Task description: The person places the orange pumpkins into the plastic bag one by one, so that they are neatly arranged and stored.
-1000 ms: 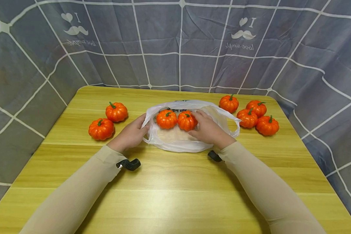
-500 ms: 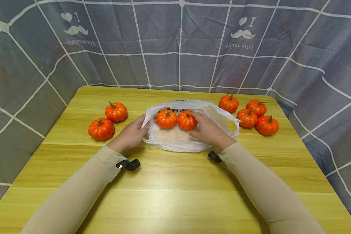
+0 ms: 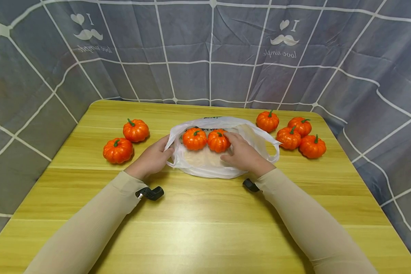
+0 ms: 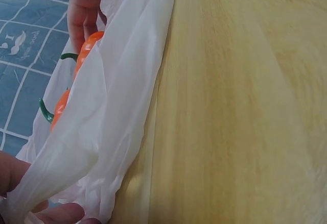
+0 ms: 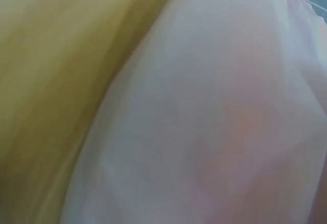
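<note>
A white plastic bag (image 3: 212, 172) lies with its mouth spread wide in the middle of the table. Two small orange pumpkins with green stems sit side by side in it, the left pumpkin (image 3: 193, 139) and the right pumpkin (image 3: 217, 141). My left hand (image 3: 151, 158) holds the bag's left edge by the handle; its thumb and fingers pinch the plastic (image 4: 66, 168) in the left wrist view. Reaching into the mouth, my right hand (image 3: 244, 153) grips the right pumpkin from its right side. Translucent plastic (image 5: 168, 112) hides most of that hand in the right wrist view.
Two more pumpkins (image 3: 118, 150) stand on the table (image 3: 205, 220) left of the bag. Several others (image 3: 289, 137) are grouped to its right, close to the bag's right handle (image 3: 274, 154). A grey grid-patterned curtain (image 3: 188, 49) rises behind and beside the table.
</note>
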### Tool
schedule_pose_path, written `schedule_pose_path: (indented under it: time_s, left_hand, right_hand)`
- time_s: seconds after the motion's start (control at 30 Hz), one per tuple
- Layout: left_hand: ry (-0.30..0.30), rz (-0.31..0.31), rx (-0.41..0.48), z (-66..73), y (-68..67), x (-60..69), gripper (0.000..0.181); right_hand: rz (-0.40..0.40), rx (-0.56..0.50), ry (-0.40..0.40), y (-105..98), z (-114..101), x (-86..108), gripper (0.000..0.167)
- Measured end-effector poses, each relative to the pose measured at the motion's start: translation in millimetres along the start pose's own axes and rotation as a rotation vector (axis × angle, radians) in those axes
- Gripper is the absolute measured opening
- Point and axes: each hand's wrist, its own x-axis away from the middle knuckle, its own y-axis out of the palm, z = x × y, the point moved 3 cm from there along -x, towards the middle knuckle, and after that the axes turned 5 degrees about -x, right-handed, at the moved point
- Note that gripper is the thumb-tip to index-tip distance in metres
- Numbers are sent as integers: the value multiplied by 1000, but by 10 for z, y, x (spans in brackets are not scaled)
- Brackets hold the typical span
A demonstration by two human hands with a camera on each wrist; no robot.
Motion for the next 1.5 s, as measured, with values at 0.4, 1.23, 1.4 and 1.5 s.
schedule_pose_path:
  time_s: [0.4,1.23,1.4,1.5]
  left_hand:
    - [5,-4,-8,0,-3,-6,60]
    - [-17,-11,7,23,-3,-8,60]
    - [-20,-12,3,30,-2,-4,60]
    - [-14,-9,-1,32,-2,-10,59]
  right_hand:
    - [-10,1,-13,-25,-10,-2,89]
    - [-38,-13,23,-45,-26,18,92]
    - [-39,-13,21,-43,-32,15,92]
    - [-33,-15,19,-47,-36,14,91]
